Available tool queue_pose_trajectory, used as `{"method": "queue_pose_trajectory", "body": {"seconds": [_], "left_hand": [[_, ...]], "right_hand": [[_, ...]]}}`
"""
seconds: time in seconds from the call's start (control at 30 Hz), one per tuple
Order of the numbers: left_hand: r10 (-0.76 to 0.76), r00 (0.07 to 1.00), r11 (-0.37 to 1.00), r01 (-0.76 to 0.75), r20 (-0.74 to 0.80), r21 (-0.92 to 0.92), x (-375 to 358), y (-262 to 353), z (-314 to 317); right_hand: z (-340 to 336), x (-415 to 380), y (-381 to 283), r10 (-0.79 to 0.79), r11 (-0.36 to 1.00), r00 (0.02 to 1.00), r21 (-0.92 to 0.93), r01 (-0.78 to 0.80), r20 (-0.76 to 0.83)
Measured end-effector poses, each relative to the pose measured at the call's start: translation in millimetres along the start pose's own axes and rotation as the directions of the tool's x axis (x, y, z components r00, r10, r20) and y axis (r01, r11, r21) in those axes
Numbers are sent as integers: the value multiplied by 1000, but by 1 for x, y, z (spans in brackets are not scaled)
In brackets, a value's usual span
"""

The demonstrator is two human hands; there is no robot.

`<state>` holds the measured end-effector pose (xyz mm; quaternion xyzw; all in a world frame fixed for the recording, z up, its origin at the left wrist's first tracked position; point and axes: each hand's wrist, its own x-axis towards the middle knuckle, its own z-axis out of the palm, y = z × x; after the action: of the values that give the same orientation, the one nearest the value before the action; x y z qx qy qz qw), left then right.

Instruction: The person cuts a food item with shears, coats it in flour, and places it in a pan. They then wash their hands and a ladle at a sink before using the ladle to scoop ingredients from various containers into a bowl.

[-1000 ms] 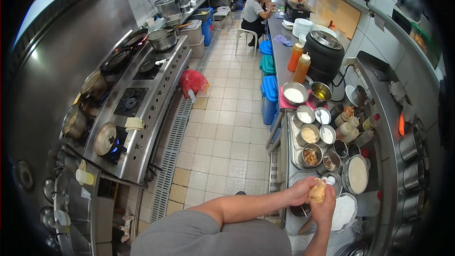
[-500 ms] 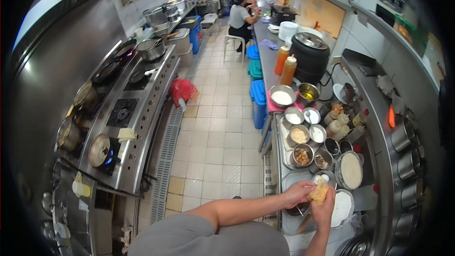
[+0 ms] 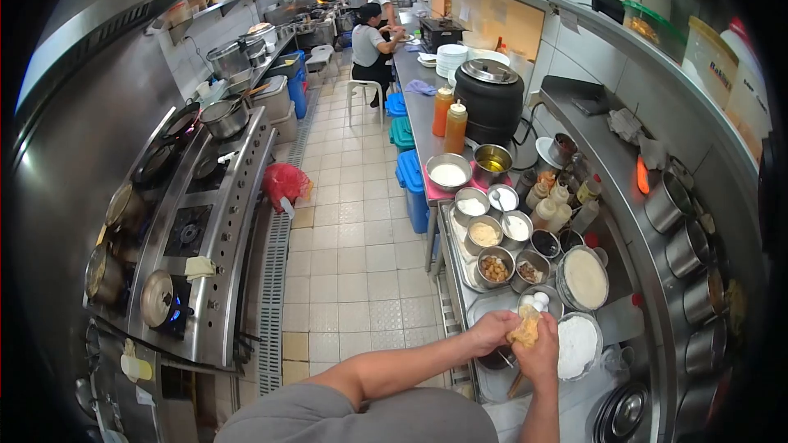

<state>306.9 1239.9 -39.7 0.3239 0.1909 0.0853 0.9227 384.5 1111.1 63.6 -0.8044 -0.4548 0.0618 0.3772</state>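
My left hand (image 3: 491,331) and my right hand (image 3: 538,354) are closed together on a pale yellow, lumpy coated piece of food (image 3: 524,326). Its exact kind does not show clearly. The piece is up above the steel counter, with fingers gripping it from both sides. Just beyond it sits a steel bowl holding white eggs (image 3: 538,300). A wide bowl of white powder (image 3: 579,346) stands to the right of my right hand. Beneath my left hand, a dark-looking bowl (image 3: 496,359) is partly hidden.
Steel tubs of browned chunks (image 3: 494,267) and pale crumbs (image 3: 484,234) stand ahead, with squeeze bottles (image 3: 560,195) to their right. A stove (image 3: 215,279) with a lit burner runs along the left. Further up the aisle a person (image 3: 373,53) sits at the counter.
My view has turned slightly, so the surroundings sit further left in it. Both hands still grip the yellow piece, which looks slightly turned between the fingers.
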Motion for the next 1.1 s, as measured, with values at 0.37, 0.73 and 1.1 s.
{"method": "queue_pose_trajectory", "body": {"seconds": [0.37,0.73,1.1], "left_hand": [[-71,992,989,83,99,-124,-3,19,24],[-36,992,990,52,120,-133,9,13,33],[-46,999,890,52,25,-453,11,15,60]], "right_hand": [[-23,-3,12,78,982,992,181,-60,-98],[-14,-27,37,76,985,973,170,-39,-220],[-24,-31,62,303,849,893,520,-95,-332]]}}
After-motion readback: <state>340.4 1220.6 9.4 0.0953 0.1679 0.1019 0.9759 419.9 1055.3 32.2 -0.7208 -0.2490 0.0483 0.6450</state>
